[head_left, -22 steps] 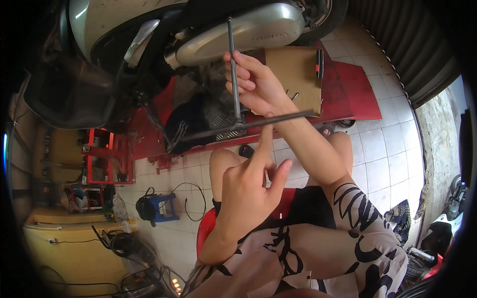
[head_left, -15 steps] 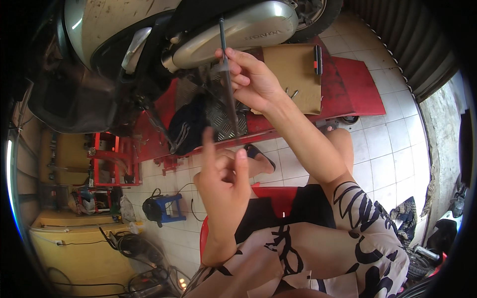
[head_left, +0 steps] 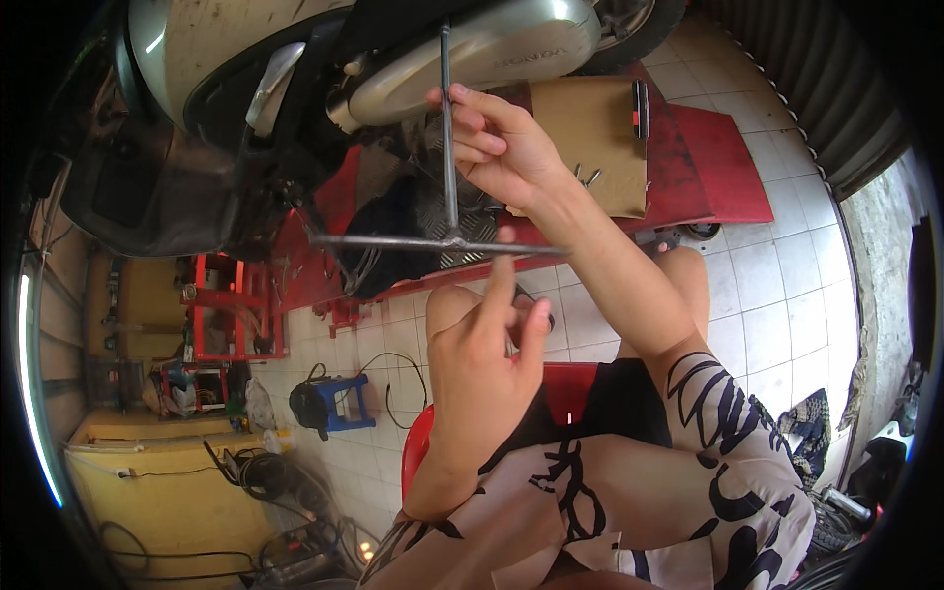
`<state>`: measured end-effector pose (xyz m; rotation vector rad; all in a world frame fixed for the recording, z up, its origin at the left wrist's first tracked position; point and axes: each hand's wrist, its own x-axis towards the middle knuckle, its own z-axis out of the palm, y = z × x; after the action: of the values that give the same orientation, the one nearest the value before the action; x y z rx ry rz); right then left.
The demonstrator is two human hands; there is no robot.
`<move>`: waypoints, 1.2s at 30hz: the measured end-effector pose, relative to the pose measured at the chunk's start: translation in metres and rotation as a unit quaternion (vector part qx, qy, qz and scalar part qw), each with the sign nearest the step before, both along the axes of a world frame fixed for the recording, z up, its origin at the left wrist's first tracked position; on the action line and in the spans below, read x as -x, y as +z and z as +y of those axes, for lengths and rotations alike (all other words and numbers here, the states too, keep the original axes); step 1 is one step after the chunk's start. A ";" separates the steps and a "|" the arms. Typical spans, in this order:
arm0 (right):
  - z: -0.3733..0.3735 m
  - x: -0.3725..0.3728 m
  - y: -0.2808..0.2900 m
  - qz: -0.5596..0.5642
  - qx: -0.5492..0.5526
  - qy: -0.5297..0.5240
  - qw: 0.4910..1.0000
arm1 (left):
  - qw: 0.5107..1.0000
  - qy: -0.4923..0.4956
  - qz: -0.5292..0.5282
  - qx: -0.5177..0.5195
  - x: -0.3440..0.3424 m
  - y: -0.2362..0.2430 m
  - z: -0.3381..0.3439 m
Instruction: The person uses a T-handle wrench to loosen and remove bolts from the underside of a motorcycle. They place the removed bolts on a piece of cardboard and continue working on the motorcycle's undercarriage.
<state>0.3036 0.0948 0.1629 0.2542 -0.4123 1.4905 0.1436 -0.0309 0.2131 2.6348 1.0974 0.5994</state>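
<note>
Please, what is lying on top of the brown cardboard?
On the cardboard lie small metal pieces, and a black-and-red object along the right edge. The right hand and forearm cover the lower-left part; whatever lies there cannot be seen.

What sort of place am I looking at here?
Probably a motorbike repair shop, perhaps a small one: a motorbike is by a red platform, and the right hand holds a T-wrench upright in the picture.

Head cam: fisheye, worn on person's head, looks down & fwd; L hand (head_left: 484, 369) & R hand (head_left: 511, 152) v. close, bike (head_left: 413, 93) beyond at top, shirt (head_left: 669, 482) at btm, edges bent.
</note>
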 end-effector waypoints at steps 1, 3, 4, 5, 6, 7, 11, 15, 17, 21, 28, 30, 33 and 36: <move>0.001 0.000 -0.001 0.000 -0.003 0.001 1.000 | 0.999 -0.007 -0.034 0.015 0.000 0.001 -0.002; 0.001 0.000 -0.002 0.005 -0.003 0.005 1.000 | 0.995 0.000 -0.097 0.027 -0.007 0.014 -0.006; 0.002 -0.001 -0.004 0.009 -0.001 0.007 1.000 | 0.991 0.013 -0.127 0.025 -0.011 0.022 -0.005; 0.002 -0.003 -0.005 0.013 0.001 0.009 1.000 | 0.987 0.046 -0.152 0.027 -0.011 0.022 -0.002; 0.001 -0.002 -0.004 0.014 0.006 0.011 1.000 | 0.981 0.083 -0.175 0.025 -0.010 0.022 0.001; 0.000 -0.001 -0.002 0.014 0.012 0.012 1.000 | 0.973 0.120 -0.198 0.024 -0.008 0.021 0.003; 0.004 -0.003 -0.006 -0.004 -0.060 0.022 0.998 | 0.977 0.088 -0.189 -0.041 0.023 -0.031 0.042; 0.004 -0.012 -0.009 -0.086 -0.102 0.057 0.989 | 0.977 0.130 -0.164 -0.036 0.010 -0.023 0.031; 0.001 -0.014 -0.008 -0.158 -0.123 0.062 0.978 | 0.973 0.137 -0.188 -0.010 0.008 -0.021 0.030; -0.001 -0.010 -0.005 -0.176 -0.159 0.067 0.969 | 0.986 0.029 -0.164 0.017 0.003 -0.019 0.027; -0.004 -0.008 -0.001 -0.170 -0.102 0.034 0.980 | 0.955 0.072 -0.288 0.004 -0.006 0.008 0.005; -0.006 -0.012 0.002 -0.161 -0.106 0.027 0.981 | 0.957 0.103 -0.261 0.074 0.003 -0.003 0.009; -0.005 -0.014 0.002 -0.162 -0.107 0.022 0.981 | 0.981 0.017 -0.148 0.124 0.003 -0.014 0.004; -0.002 -0.009 0.000 -0.155 -0.108 0.026 0.982 | 0.990 -0.094 -0.091 0.049 -0.007 -0.001 -0.003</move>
<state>0.3128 0.0929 0.1631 0.2041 -0.8266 1.5414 0.1508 -0.0344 0.2125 2.5038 0.7951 0.7108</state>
